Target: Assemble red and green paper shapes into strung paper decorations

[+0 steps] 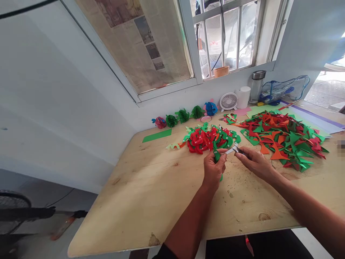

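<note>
My left hand is closed around a green paper cut-out, whose lower end shows below the palm. A narrow white strip sticks out from the fingertips of this hand toward the right. My right hand grips small dark-handled scissors, their metal tip at the strip's far end. Just beyond both hands lies a heap of red and green paper cut-outs, several bearing small white squares. To the right spreads a larger pile of red, orange and green paper scraps.
The wooden table meets a wall with a barred window. Folded-paper figures, a small white fan, a white roll, a glass bottle and a clear plastic pouch line the back. A green paper strip lies at left.
</note>
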